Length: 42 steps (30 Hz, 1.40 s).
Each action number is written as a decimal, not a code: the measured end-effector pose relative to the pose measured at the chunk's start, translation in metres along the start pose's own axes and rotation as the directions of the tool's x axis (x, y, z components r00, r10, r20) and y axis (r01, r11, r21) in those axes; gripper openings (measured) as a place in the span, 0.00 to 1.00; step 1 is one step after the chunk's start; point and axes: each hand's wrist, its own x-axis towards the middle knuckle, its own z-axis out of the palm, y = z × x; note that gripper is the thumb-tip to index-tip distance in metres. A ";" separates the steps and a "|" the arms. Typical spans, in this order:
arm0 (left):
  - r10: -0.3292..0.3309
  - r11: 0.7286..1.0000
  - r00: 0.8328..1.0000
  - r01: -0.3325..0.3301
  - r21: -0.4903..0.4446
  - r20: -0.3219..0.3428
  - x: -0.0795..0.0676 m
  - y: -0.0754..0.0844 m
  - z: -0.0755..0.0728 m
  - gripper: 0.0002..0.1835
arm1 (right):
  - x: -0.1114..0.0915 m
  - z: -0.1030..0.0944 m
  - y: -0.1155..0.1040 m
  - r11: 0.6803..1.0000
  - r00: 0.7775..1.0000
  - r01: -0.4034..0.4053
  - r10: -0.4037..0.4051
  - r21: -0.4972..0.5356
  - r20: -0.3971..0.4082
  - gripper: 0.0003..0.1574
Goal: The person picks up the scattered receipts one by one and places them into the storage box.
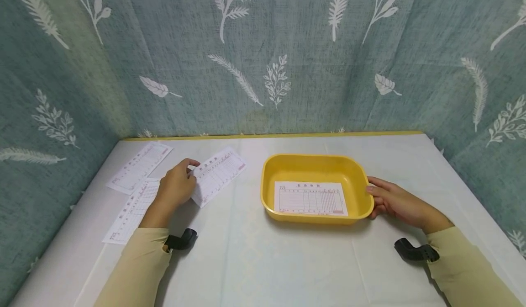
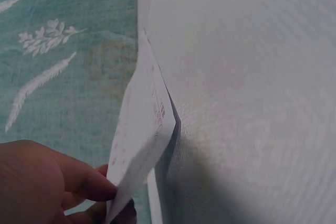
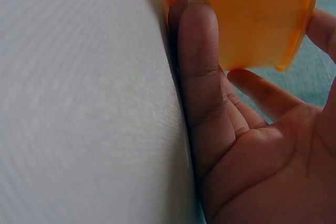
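Note:
My left hand [image 1: 177, 184] pinches the left end of a printed paper form [image 1: 219, 174] between thumb and fingers. In the left wrist view this sheet [image 2: 142, 124] stands tilted, its far part close to the white tabletop. A yellow plastic tray [image 1: 316, 161] stands right of the middle, with one similar form [image 1: 310, 198] lying flat inside it. At the tray's right end, my right hand [image 1: 398, 202] holds its side, thumb at the rim and other fingers against the outer wall. Seen from the right wrist, those fingers [image 3: 198, 51] lie low along the table beside the orange-looking wall.
Two more printed forms lie at the left of the white table [image 1: 263, 261]: one further back [image 1: 137, 167], the other [image 1: 129, 215] partly behind my left forearm. Leaf-patterned green cloth [image 1: 246, 69] walls the back and both sides. Each wrist wears a black band mount [image 1: 182, 239].

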 end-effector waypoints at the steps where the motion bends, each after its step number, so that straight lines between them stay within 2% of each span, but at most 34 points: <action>1: 0.001 1.000 1.000 -0.001 0.000 -0.009 0.000 0.001 -0.001 0.23 | 0.000 0.000 -0.001 1.000 1.000 -0.001 0.001 -0.002 -0.004 0.47; 10: 0.000 1.000 1.000 -0.001 -0.007 -0.026 -0.002 0.004 0.001 0.23 | -0.002 -0.001 0.005 1.000 1.000 -0.003 0.003 -0.007 0.016 0.48; 19: 0.078 0.996 0.993 -0.081 -0.033 -0.085 -0.005 0.008 0.000 0.23 | 0.002 0.000 0.002 1.000 1.000 -0.015 0.015 -0.010 0.004 0.49; 26: 0.128 0.985 0.977 -0.145 -0.096 -0.169 -0.005 0.018 -0.001 0.23 | 0.002 -0.001 0.002 1.000 1.000 0.005 -0.005 -0.005 -0.004 0.48; 31: 0.142 0.978 0.975 -0.165 -0.127 -0.174 -0.007 0.024 -0.003 0.23 | 0.002 -0.002 0.001 1.000 1.000 0.006 -0.006 -0.001 0.005 0.48; 36: 0.175 0.966 0.964 -0.207 -0.153 -0.200 -0.011 0.030 -0.003 0.23 | 0.002 -0.002 0.003 1.000 1.000 0.021 -0.021 -0.010 0.010 0.48; 42: 0.193 0.950 0.963 -0.231 -0.210 -0.186 -0.014 0.036 -0.002 0.23 | 0.002 -0.002 0.001 1.000 1.000 0.011 -0.011 0.000 0.016 0.48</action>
